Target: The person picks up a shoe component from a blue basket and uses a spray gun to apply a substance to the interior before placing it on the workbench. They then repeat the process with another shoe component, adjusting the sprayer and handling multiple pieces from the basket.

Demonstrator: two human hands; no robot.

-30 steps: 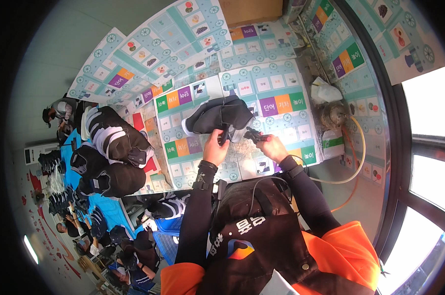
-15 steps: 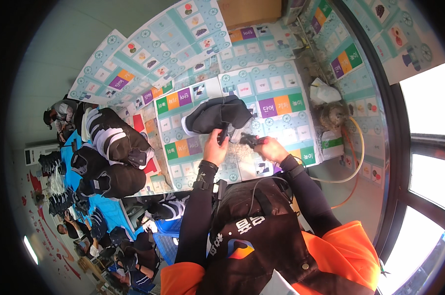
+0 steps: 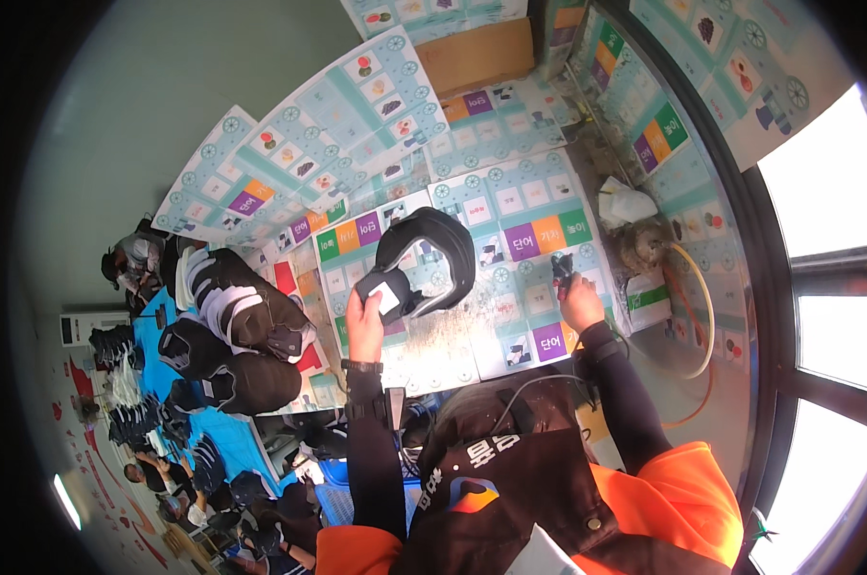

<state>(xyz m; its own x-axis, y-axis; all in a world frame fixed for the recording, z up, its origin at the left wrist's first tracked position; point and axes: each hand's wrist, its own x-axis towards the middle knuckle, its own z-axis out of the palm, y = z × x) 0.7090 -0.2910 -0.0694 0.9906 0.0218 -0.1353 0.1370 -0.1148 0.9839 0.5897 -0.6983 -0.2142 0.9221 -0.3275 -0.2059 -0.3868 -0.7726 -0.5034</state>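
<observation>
A black cap (image 3: 460, 251), its pale inside showing, lies curved like a ring on the paper-covered table. My left hand (image 3: 363, 331) is closed on its near left end, with the thumb beside a white patch (image 3: 384, 299). To the right, apart from the cap, my right hand (image 3: 581, 305) is closed round a small black hand tool (image 3: 562, 268) that points away from me. The tool's exact kind is too small to make out.
Stacked black and white caps (image 3: 246, 316) stand at the left. Upright printed boards (image 3: 309, 125) line the back left. At the right are a yellow hose (image 3: 706, 307), a white crumpled bag (image 3: 627, 203) and a window frame. Other people work at the far left.
The cap has been turned and opened out, so its pale inside now shows. My left hand has moved left along it. My right hand has moved right, away from the cap, with the tool.
</observation>
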